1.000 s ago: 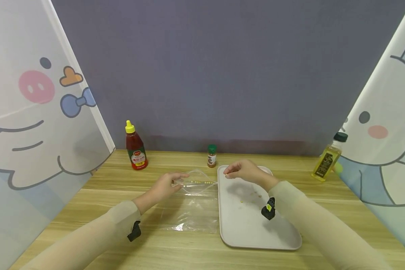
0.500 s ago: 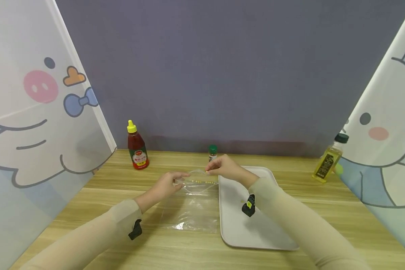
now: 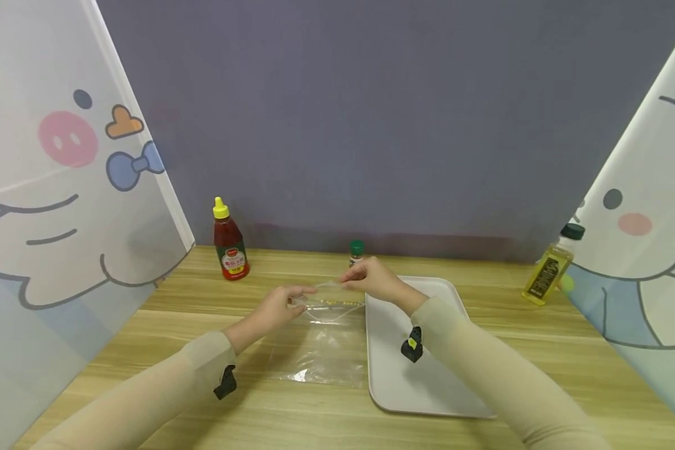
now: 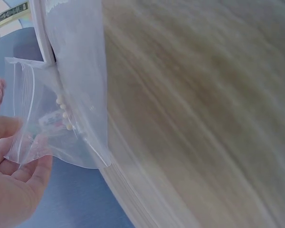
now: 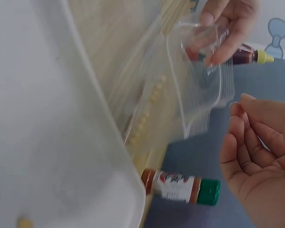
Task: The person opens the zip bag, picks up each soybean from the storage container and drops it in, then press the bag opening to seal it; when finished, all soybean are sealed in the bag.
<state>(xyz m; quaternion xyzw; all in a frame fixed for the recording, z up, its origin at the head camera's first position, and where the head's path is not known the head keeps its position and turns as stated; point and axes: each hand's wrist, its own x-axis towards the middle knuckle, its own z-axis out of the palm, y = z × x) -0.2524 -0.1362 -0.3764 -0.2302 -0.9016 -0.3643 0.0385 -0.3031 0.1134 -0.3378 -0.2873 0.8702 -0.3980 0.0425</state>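
My left hand [image 3: 272,309] grips one side of the mouth of a clear zip bag [image 3: 320,359], thumb and fingers at its rim. The bag lies on the table and its mouth gapes. Several small pale-yellow kernels [image 4: 62,110] sit in a row inside the bag. My right hand [image 3: 375,278] hovers at the far edge of the bag's mouth, palm down. In the right wrist view its fingers are curled and thumb and fingertips meet, with nothing visible between them. A white tray [image 3: 433,387] stands right of the bag, and a loose kernel [image 5: 24,222] lies in it.
A red ketchup bottle [image 3: 232,247] with a yellow cap stands at the back left. Behind my right hand is a small green-capped spice jar [image 3: 357,248]. An oil bottle [image 3: 551,269] stands at the back right. A grey panel [image 3: 337,125] rises behind the wooden table.
My right hand has moved left from over the tray to the bag's mouth. The small kernel at its fingertips no longer shows. My left hand has stayed on the bag.
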